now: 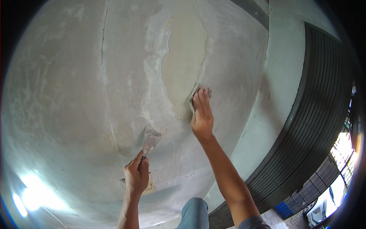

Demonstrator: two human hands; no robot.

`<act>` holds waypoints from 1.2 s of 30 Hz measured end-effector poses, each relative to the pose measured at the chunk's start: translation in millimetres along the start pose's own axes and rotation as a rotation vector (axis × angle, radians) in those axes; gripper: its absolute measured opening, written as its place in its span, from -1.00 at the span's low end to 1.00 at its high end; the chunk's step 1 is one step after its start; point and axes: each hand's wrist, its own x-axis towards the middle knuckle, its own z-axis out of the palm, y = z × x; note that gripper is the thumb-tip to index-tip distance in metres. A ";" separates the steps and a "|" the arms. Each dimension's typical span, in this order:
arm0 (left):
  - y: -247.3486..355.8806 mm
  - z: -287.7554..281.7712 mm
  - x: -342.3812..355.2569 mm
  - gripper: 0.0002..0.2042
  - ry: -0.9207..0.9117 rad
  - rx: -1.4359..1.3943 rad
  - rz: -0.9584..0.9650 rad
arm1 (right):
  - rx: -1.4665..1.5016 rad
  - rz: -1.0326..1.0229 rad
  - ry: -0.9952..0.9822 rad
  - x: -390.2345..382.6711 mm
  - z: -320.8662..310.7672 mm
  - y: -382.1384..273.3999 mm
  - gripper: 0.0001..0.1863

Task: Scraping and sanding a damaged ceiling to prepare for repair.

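Observation:
My left hand (136, 176) is closed round the handle of a putty knife (152, 138). Its wide blade, spotted with dried filler, points up and stands in front of the wall (76, 99). Higher up and to the right, my right hand (203, 120) presses a grey, worn, flat pad (193, 95) to the wall. Whether the pad is sandpaper or cloth, I cannot tell, as my fingers cover most of it. It lies at the lower right edge of a long beige patch (185, 49) with ragged borders, where the surface layer is gone.
A crack (102, 57) runs down the wall on the left. Behind my left wrist is a small wall box (150, 184). A bright lamp (32, 196) shines at lower left, with a cable nearby. On the right stands a dark ribbed shutter (305, 110); a parked vehicle (318, 210) shows beyond.

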 end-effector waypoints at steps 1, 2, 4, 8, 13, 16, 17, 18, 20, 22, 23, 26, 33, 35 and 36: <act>0.2 -0.6 1.9 -0.69 0.000 0.002 0.003 | -0.022 0.037 0.035 20.7 0.0 1.2 -0.41; 1.1 -1.1 4.8 -0.69 0.006 0.013 0.016 | -0.038 0.074 0.073 44.6 1.8 3.6 -0.44; 6.0 -2.3 9.6 -0.69 0.014 0.030 0.023 | -0.045 0.068 0.172 99.4 8.3 16.2 -0.46; 11.3 0.7 11.9 -0.69 -0.023 -0.016 0.001 | -0.057 0.070 0.204 204.1 3.8 55.2 -0.49; 6.6 -2.5 3.6 -0.69 0.033 -0.026 -0.045 | -0.011 0.022 0.245 172.0 12.1 23.7 -0.54; 0.7 -9.9 -5.8 -0.66 -0.022 0.040 -0.143 | 0.020 -0.020 0.126 96.2 4.7 -1.5 -0.51; -0.4 -8.0 -7.6 -0.67 -0.015 0.011 -0.102 | 0.036 -0.011 0.072 80.6 -2.5 -1.2 -0.50; -4.2 -7.4 -9.7 -0.68 0.004 0.001 -0.065 | 0.048 -0.017 0.080 76.9 1.3 3.4 -0.50; -3.7 -11.8 -10.9 -0.69 -0.045 -0.016 -0.073 | -0.001 -0.031 0.076 74.1 -4.6 10.3 -0.47; 1.1 -14.3 -7.8 -0.69 -0.034 -0.013 -0.101 | 0.013 0.032 0.147 107.9 7.6 25.6 -0.44; 0.3 -17.3 -6.4 -0.69 -0.025 -0.003 -0.108 | 0.019 0.085 0.171 133.7 14.7 28.6 -0.44; 1.8 -21.2 -5.0 -0.69 -0.006 0.016 -0.081 | 0.034 0.141 0.246 233.4 20.3 46.7 -0.49; 3.4 -24.4 -3.6 -0.69 -0.023 -0.029 -0.115 | -0.048 0.020 0.180 295.5 35.5 18.0 -0.58; 2.7 -21.2 -3.9 -0.69 -0.018 -0.045 -0.136 | 0.091 -0.272 0.184 247.4 34.0 -2.4 -0.48; 1.4 -18.8 -4.0 -0.69 -0.025 -0.041 -0.150 | 0.109 -0.330 0.155 215.8 31.4 -17.2 -0.53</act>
